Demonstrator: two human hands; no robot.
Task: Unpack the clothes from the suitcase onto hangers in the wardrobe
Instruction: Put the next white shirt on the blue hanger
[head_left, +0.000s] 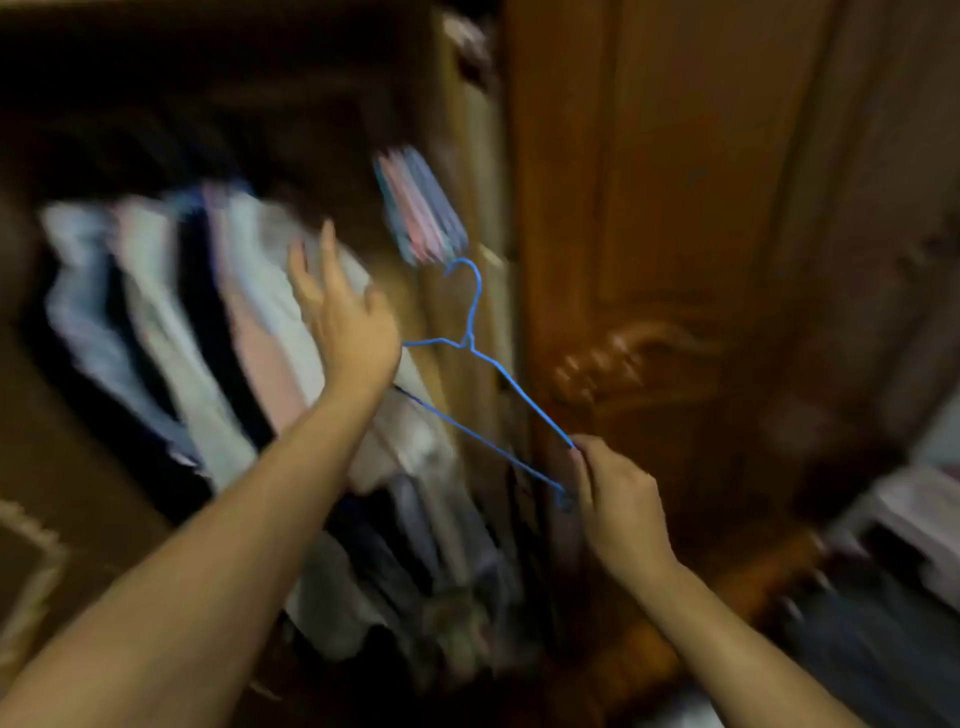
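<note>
Head view: a right hand (618, 499) pinches one end of a blue wire hanger (485, 374), tilted before the open wardrobe (457, 130), while the left hand (345, 317), fingers spread and holding nothing, reaches toward a blurred row of hanging clothes (208, 322); bunched spare hangers (418, 208) hang above, a carved wooden door (649, 208) beside them

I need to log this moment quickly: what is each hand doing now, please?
Left hand: open, fingers spread against the hanging clothes, holding nothing.
Right hand: closed, pinching one end of the blue wire hanger.
</note>
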